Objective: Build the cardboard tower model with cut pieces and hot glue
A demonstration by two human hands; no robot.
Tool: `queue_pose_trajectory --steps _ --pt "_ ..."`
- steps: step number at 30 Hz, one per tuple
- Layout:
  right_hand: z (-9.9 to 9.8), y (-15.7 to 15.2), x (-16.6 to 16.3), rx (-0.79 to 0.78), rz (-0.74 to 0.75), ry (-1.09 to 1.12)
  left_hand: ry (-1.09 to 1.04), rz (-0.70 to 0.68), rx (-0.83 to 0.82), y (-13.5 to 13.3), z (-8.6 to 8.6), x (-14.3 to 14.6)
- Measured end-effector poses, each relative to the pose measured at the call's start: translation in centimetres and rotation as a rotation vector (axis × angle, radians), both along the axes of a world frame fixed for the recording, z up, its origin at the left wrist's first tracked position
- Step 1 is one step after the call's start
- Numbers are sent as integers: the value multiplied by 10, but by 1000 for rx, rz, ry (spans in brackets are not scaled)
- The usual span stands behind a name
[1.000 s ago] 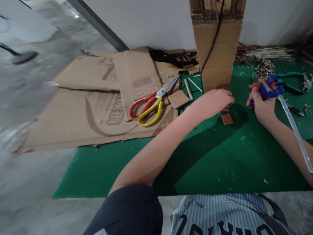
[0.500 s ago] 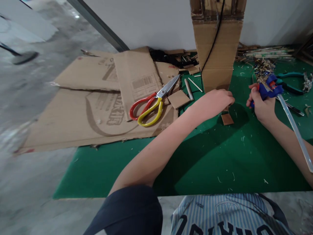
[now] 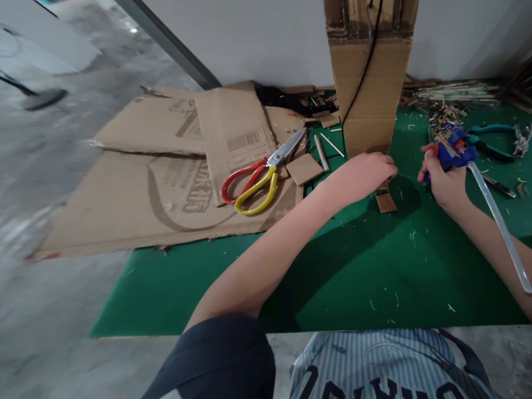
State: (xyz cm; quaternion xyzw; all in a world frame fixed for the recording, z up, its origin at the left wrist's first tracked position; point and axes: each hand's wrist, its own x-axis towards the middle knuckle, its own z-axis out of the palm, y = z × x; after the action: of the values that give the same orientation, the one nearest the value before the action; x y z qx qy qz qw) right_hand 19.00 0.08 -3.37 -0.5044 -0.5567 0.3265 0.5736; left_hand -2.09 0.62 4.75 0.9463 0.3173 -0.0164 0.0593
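My left hand (image 3: 368, 170) is closed in a pinch at the foot of a tall cardboard column (image 3: 368, 100). A brown edge of a small cardboard piece (image 3: 386, 183) shows under its fingertips; the rest is hidden by the hand. Just below, a small cardboard square (image 3: 386, 203) lies on the green tabletop (image 3: 332, 293). My right hand (image 3: 446, 180) is wrapped round a blue glue gun (image 3: 457, 148), apart from the column on its right side. A long translucent glue stick (image 3: 499, 221) sticks out of the gun's back, slanting over my right forearm.
Scissors (image 3: 266, 180) with red and yellow handles lie on flattened cardboard (image 3: 124, 194) at the left. Another cardboard square (image 3: 305, 169) is beside them. Teal-handled pliers (image 3: 496, 141), a utility knife (image 3: 499, 185) and scraps (image 3: 449, 117) lie right. A black cable (image 3: 366, 66) runs down the column.
My right hand and the glue gun have shifted very slightly left. My left hand keeps its pinch at the column's foot.
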Motion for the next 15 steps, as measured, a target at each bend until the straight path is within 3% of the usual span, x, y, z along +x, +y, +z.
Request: queue_pose_trajectory --steps 15 --pt "2 1 -1 -30 -7 -73 -24 -24 133 6 -7 -10"
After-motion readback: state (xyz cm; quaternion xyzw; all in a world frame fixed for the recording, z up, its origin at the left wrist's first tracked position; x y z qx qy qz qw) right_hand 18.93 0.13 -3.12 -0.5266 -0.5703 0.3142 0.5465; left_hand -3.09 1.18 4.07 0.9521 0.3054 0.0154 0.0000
